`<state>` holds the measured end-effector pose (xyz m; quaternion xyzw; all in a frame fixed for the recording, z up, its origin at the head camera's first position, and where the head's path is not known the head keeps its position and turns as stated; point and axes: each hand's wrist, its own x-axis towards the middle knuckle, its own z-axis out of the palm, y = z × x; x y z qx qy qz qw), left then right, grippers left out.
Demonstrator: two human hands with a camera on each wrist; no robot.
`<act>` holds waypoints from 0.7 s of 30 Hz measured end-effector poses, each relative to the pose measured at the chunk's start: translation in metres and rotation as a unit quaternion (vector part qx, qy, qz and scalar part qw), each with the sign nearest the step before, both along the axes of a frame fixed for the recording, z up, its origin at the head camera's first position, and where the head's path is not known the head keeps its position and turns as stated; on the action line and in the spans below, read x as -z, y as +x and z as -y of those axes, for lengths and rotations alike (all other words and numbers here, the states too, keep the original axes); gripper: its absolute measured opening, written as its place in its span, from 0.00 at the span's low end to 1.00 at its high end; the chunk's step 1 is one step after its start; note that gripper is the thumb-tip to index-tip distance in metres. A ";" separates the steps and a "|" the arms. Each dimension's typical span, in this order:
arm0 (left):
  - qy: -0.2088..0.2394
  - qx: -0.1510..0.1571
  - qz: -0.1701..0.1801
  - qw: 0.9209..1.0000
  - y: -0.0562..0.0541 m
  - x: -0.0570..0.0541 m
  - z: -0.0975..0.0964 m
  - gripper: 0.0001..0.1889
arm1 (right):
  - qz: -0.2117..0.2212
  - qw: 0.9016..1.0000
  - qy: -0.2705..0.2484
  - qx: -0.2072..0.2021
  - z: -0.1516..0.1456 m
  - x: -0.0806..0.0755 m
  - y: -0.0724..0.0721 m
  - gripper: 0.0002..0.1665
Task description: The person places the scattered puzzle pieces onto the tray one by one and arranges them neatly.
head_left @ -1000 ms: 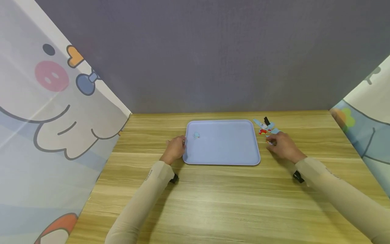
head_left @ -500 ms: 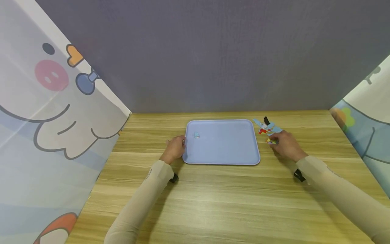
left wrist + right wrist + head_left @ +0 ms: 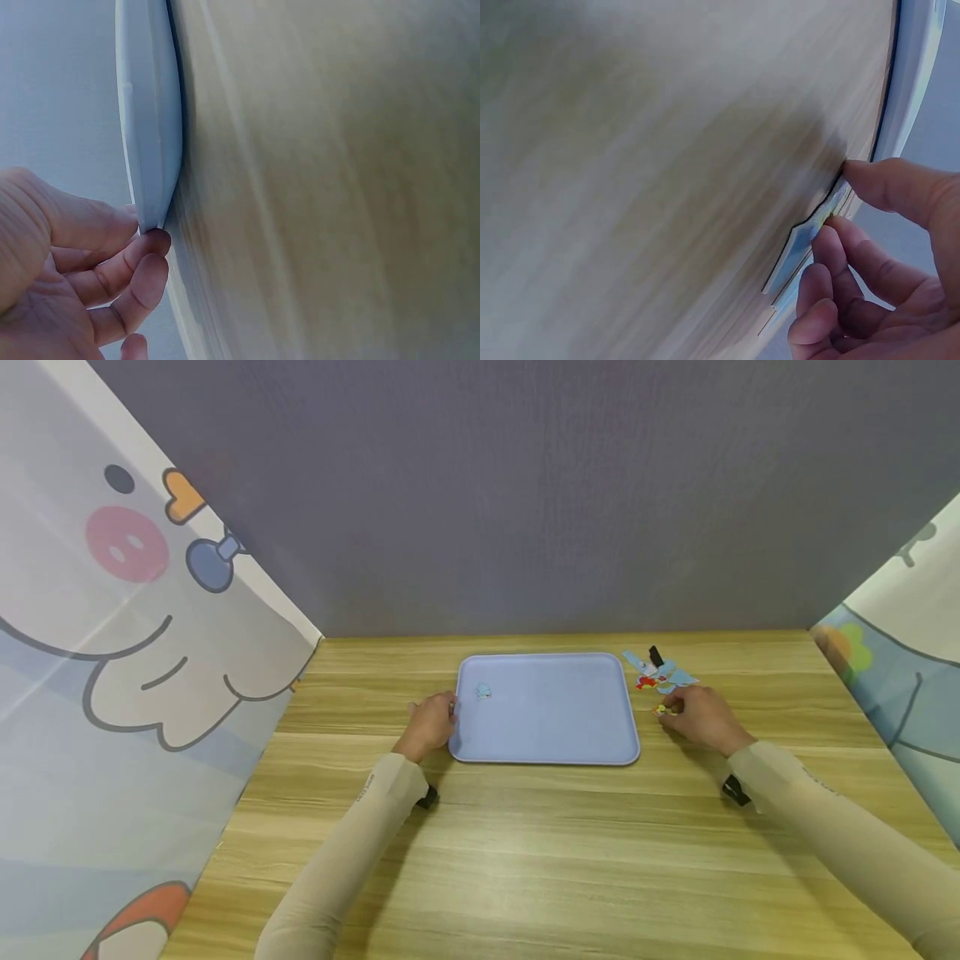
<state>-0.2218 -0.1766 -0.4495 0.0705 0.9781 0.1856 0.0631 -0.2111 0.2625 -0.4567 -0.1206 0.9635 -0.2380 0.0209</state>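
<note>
A shallow light-blue tray point(image 3: 555, 710) lies on the wooden table. My left hand point(image 3: 431, 725) pinches its left rim; in the left wrist view the thumb and fingertips of that hand point(image 3: 97, 255) meet at the tray's edge point(image 3: 146, 112). To the right of the tray, my right hand point(image 3: 703, 720) pinches a small flat puzzle piece point(image 3: 661, 711) with yellow print, low over the table or on it. The right wrist view has this hand point(image 3: 885, 255) with thumb and index finger at thin, flat pieces point(image 3: 802, 238); the fingertips partly cover them.
Several more puzzle pieces, light blue point(image 3: 681, 677), red point(image 3: 647, 682) and black point(image 3: 656, 656), overlap in a pile behind the right hand. One small light-blue piece point(image 3: 483, 691) lies inside the tray near its left side. A grey wall point(image 3: 540, 502) stands behind the table.
My right hand has shifted slightly, and the yellow-printed piece now shows at its fingertips, apart from the pile. More of the light-blue pieces is uncovered. The left hand and tray stay put.
</note>
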 end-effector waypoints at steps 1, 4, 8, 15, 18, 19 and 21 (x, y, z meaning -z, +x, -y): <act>0.000 0.000 0.000 1.000 0.000 0.000 0.000 0.18 | 0.000 1.000 -0.001 0.001 0.000 0.000 0.000 0.17; 0.001 -0.003 0.001 1.000 0.000 0.001 0.000 0.18 | -0.004 1.000 -0.011 0.004 0.001 0.000 0.000 0.17; -0.001 -0.002 0.000 1.000 -0.001 0.001 0.000 0.18 | -0.009 0.999 -0.033 0.019 0.004 -0.003 0.000 0.18; -0.003 0.002 -0.002 1.000 0.000 0.001 0.001 0.18 | -0.047 0.996 -0.061 0.038 0.009 -0.008 0.000 0.18; -0.004 0.003 -0.001 1.000 0.000 0.001 0.001 0.19 | -0.064 0.995 -0.067 0.032 0.011 -0.011 0.001 0.17; -0.003 0.002 -0.001 1.000 0.000 0.001 0.001 0.19 | -0.067 0.995 -0.069 0.030 0.012 -0.013 0.001 0.17; -0.004 0.003 -0.001 1.000 0.000 0.001 0.001 0.19 | -0.068 0.995 -0.074 0.026 0.014 -0.015 0.002 0.17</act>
